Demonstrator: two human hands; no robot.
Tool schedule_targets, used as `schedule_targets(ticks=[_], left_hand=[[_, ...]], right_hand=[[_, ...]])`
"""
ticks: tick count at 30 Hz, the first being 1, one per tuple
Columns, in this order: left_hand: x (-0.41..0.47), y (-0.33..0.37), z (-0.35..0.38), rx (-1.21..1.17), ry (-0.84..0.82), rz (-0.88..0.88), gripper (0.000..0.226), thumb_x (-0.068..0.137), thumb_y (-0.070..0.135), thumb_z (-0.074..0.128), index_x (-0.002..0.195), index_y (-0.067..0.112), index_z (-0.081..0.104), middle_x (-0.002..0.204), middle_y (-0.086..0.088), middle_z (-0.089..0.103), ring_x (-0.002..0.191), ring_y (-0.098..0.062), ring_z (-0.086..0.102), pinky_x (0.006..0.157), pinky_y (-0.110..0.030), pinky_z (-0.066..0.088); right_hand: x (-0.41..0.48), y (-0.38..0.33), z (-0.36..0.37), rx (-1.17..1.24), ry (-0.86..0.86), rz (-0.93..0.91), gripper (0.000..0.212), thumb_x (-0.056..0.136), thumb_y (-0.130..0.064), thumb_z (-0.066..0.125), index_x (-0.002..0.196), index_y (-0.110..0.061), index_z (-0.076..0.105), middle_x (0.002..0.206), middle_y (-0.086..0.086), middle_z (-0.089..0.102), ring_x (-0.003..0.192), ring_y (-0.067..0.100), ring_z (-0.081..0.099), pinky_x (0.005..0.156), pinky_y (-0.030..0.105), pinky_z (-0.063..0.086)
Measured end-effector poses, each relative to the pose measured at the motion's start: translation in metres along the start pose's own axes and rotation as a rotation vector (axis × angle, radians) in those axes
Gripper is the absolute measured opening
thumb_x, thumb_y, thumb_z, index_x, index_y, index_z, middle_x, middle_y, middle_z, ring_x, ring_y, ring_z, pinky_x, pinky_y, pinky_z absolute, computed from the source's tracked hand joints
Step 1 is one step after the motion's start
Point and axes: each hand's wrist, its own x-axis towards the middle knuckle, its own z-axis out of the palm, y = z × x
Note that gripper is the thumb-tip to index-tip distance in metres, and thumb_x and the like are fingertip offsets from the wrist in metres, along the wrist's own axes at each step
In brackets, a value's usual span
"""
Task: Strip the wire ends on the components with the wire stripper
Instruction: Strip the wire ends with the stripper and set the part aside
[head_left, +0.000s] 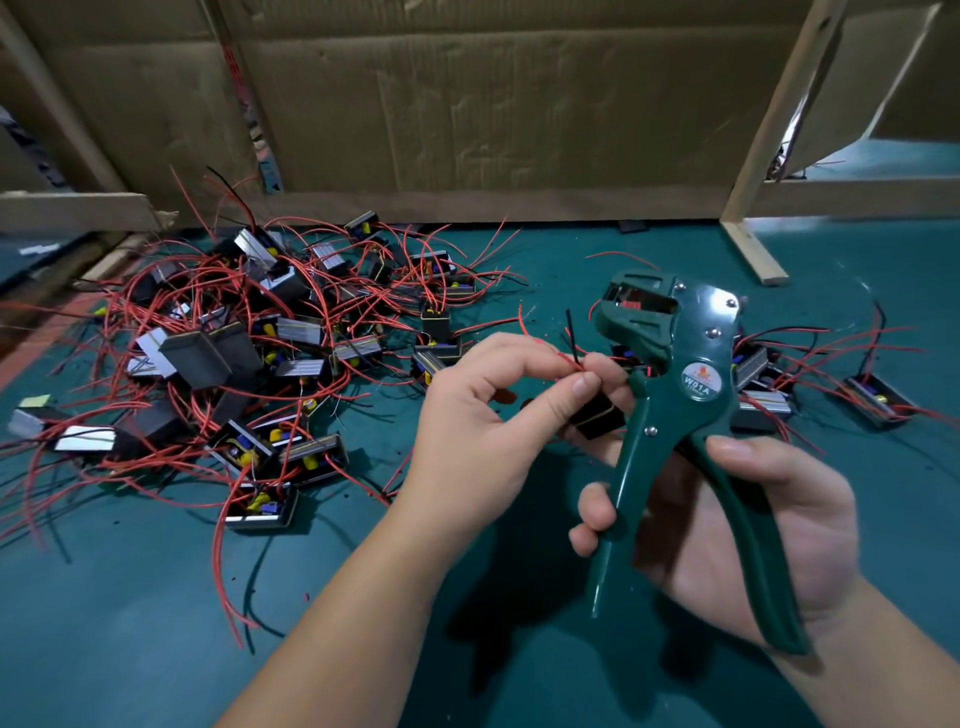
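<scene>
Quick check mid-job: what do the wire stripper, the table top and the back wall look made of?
Wire stripper: dark green painted or coated metal, likely; the head glints and shows silver rivets. Table top: teal mat, matte, perhaps rubber or felt. Back wall: plain brown cardboard, creased and scuffed.

left hand (483, 415), right hand (753, 525), fingers (597, 512) curled
</scene>
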Motion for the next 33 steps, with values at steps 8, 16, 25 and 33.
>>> schedule_targets(ticks=[8, 16, 25, 33], left_hand=[[0.012, 0.011, -0.008, -0.763, 0.175, -0.405, 0.013, 0.076, 0.023, 0.059, 0.085, 0.014, 0.060, 0.066, 0.004, 0.068, 0.067, -0.009, 0.067, 0.061, -0.017, 0.052], [0.016, 0.011, -0.025, -0.535, 0.133, -0.468, 0.015, 0.067, 0.028, 0.066, 0.072, 0.020, 0.077, 0.058, 0.007, 0.061, 0.053, -0.006, 0.057, 0.054, -0.015, 0.048], [0.013, 0.009, -0.030, -0.064, 0.100, -0.264, 0.008, 0.070, 0.018, 0.071, 0.063, 0.018, 0.074, 0.052, 0.005, 0.056, 0.050, -0.011, 0.042, 0.048, -0.016, 0.033], [0.003, 0.009, -0.019, 0.311, -0.103, -0.047, 0.007, 0.072, 0.022, 0.068, 0.066, 0.022, 0.071, 0.056, 0.012, 0.062, 0.050, 0.001, 0.048, 0.052, -0.014, 0.035]], right_hand=[[-0.002, -0.008, 0.002, -0.145, 0.102, -0.110, 0.078, 0.068, -0.017, 0.072, 0.140, -0.009, 0.045, 0.143, 0.028, 0.035, 0.080, 0.035, 0.064, 0.084, 0.049, 0.051], [-0.004, -0.010, 0.005, -0.310, 0.152, -0.103, 0.078, 0.064, -0.022, 0.078, 0.135, -0.005, 0.049, 0.126, 0.027, 0.056, 0.075, 0.036, 0.063, 0.077, 0.050, 0.053], [-0.001, 0.002, 0.003, -0.196, 0.102, 0.051, 0.070, 0.069, -0.018, 0.075, 0.130, 0.003, 0.050, 0.113, 0.024, 0.062, 0.079, 0.038, 0.063, 0.077, 0.052, 0.052], [-0.001, 0.004, 0.009, -0.295, 0.176, -0.115, 0.075, 0.059, -0.019, 0.082, 0.127, 0.001, 0.056, 0.101, 0.030, 0.057, 0.074, 0.038, 0.064, 0.072, 0.049, 0.052]])
